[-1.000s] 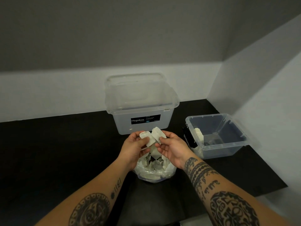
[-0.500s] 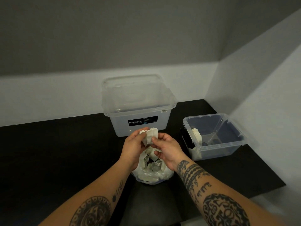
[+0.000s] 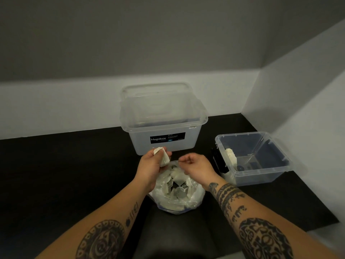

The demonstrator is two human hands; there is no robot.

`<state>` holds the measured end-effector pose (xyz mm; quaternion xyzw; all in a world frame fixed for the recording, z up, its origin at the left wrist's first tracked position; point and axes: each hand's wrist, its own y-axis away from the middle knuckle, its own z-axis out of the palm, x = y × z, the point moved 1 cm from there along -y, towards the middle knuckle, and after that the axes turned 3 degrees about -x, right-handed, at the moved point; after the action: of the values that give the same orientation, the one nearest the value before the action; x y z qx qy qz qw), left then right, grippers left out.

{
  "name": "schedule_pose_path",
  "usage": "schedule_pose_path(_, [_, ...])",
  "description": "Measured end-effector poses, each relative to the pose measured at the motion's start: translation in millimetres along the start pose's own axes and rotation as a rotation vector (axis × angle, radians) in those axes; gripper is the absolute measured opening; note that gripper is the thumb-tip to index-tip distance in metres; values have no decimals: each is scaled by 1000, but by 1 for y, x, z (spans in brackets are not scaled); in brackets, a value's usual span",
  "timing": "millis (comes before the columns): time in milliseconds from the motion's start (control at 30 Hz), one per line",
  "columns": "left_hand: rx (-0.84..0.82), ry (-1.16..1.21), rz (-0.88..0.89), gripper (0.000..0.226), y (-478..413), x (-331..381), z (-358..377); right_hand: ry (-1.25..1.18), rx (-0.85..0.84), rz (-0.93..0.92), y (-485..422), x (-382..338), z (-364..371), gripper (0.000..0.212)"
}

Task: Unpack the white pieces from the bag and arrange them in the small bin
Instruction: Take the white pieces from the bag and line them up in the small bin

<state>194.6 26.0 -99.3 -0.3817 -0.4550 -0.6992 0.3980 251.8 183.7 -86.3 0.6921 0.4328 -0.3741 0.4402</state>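
A clear plastic bag (image 3: 194, 198) with several white pieces inside sits on the black table right in front of me. My left hand (image 3: 152, 165) grips white pieces (image 3: 164, 158) above the bag's left side. My right hand (image 3: 197, 166) hovers over the bag's right side with its fingers curled, and I see nothing in it. The small clear bin (image 3: 261, 173) stands to the right, with white pieces (image 3: 231, 156) leaning against its left wall.
A large clear Megabox tub (image 3: 162, 126) stands behind the bag, a lid propped behind it. White walls close off the back and the right. The black table (image 3: 65, 174) stretches out to the left.
Both hands held the white pieces together over the bag. Now my right hand has let go and moved right, while my left hand keeps the pieces and has shifted left.
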Motion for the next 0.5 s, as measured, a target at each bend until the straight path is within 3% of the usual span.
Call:
schedule_pose_path(133, [15,-26,-40,23,-1,-2,-7,588,-87,0,-7,25,11,25])
schedule_pose_path(267, [-8,-206,-25,20,-2,-4,-6,985,-87,-112,-13,31,22,41])
schedule_pose_path(400, [-8,-235,-26,19,-4,-6,-4,1160,-135,-134,-22,41,28,48])
schedule_pose_path(500, [-11,-225,-23,19,-7,-8,-3,1164,-119,-109,-26,42,29,38])
